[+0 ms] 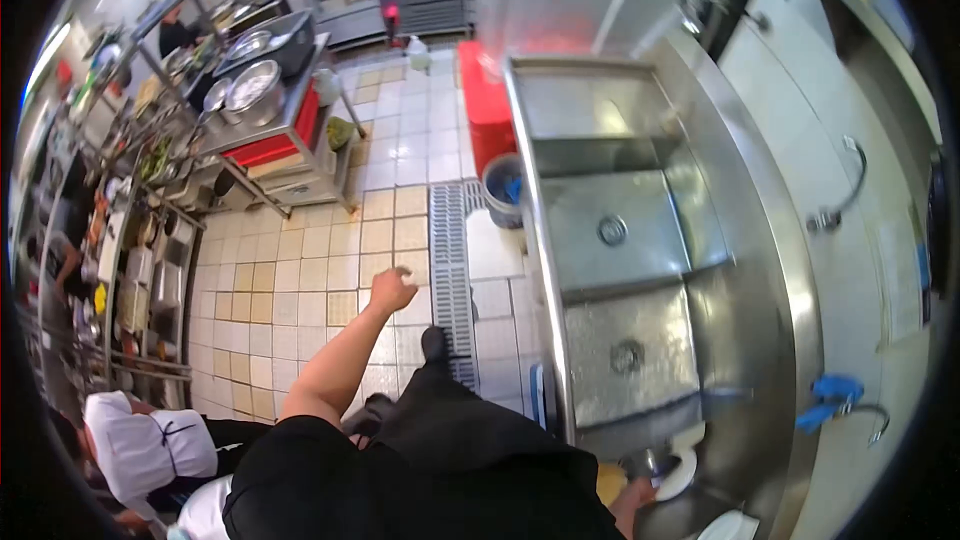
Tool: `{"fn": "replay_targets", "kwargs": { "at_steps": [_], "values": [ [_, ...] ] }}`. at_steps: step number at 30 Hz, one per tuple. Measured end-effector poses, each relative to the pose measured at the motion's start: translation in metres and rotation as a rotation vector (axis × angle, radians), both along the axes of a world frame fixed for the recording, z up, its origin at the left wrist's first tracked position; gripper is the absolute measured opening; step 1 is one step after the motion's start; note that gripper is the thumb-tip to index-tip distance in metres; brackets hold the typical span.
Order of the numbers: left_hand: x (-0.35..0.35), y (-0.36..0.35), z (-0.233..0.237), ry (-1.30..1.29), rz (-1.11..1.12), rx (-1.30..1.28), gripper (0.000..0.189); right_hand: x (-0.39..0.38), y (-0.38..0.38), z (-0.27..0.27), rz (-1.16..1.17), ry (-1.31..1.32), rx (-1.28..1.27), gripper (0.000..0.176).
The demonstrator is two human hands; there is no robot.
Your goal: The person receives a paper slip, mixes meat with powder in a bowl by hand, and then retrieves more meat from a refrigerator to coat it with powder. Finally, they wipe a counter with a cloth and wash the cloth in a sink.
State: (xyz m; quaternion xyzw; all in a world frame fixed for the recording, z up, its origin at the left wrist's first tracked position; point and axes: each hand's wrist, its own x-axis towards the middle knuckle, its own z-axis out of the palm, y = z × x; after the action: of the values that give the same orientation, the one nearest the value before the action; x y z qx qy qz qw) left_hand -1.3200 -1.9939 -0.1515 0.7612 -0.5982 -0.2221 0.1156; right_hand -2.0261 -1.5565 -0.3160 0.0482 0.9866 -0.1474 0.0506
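Reaching with bare right hand [637, 494] to round white dish [679, 477], beside shiny metal vessel [650, 461], at near end of steel sink unit [548, 270].
Cannot tell if gripping dish; holding bare left hand [393, 290] loosely curled, released, above beige-and-white tiled floor [290, 298].

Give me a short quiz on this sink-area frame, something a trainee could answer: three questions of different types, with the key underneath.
1. True or false: the left hand is out over the tiled floor, away from the steel sink.

2. Multiple choice: what is the right hand at?
A) a knife
B) a white dish
C) a towel

3. Fill in the missing colour: the bucket on the floor next to the sink stands beside a ____ container.

Key: 1. True; 2. B; 3. red
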Motion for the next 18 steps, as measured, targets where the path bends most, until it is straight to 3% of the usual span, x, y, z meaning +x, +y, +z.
{"fn": "replay_targets", "kwargs": {
  "at_steps": [1,2,4,5,8,9,11,13,14,15,18],
  "values": [
    [0.033,0.002,-0.012,0.010,0.086,0.051,0.041,0.002,-0.004,0.052,-0.056,-0.013,0.086,0.039],
    [0.066,0.004,-0.024,0.015,0.162,0.105,0.039,0.024,-0.015,0.094,-0.105,0.184,0.009,0.039],
    [0.133,0.006,-0.068,-0.008,0.205,0.029,0.038,0.078,-0.061,0.168,-0.060,0.497,-0.264,0.039],
    [0.156,0.002,-0.068,0.018,0.252,0.077,0.036,0.107,-0.088,0.201,-0.014,0.595,-0.408,0.039],
    [0.236,-0.014,-0.094,0.089,0.310,0.178,0.033,0.191,-0.180,0.267,0.206,0.669,-0.794,0.040],
    [0.252,-0.028,-0.076,0.108,0.313,0.264,0.036,0.215,-0.214,0.279,0.289,0.643,-0.929,0.040],
    [0.289,-0.063,-0.091,0.105,0.318,0.266,0.038,0.257,-0.288,0.291,0.498,0.493,-1.193,0.041],
    [0.313,-0.098,-0.082,0.128,0.281,0.245,0.041,0.301,-0.368,0.302,0.809,0.153,-1.520,0.041],
    [0.321,-0.123,-0.070,0.140,0.305,0.238,0.041,0.205,-0.420,0.225,0.268,0.133,-1.304,0.037],
    [0.330,-0.151,-0.061,0.169,0.329,0.207,0.044,0.214,-0.472,0.205,0.477,0.130,-1.450,0.028],
    [0.355,-0.228,-0.064,0.167,0.397,0.070,0.051,0.385,-0.645,0.275,0.655,-0.342,-1.545,0.024]
  ]
}}
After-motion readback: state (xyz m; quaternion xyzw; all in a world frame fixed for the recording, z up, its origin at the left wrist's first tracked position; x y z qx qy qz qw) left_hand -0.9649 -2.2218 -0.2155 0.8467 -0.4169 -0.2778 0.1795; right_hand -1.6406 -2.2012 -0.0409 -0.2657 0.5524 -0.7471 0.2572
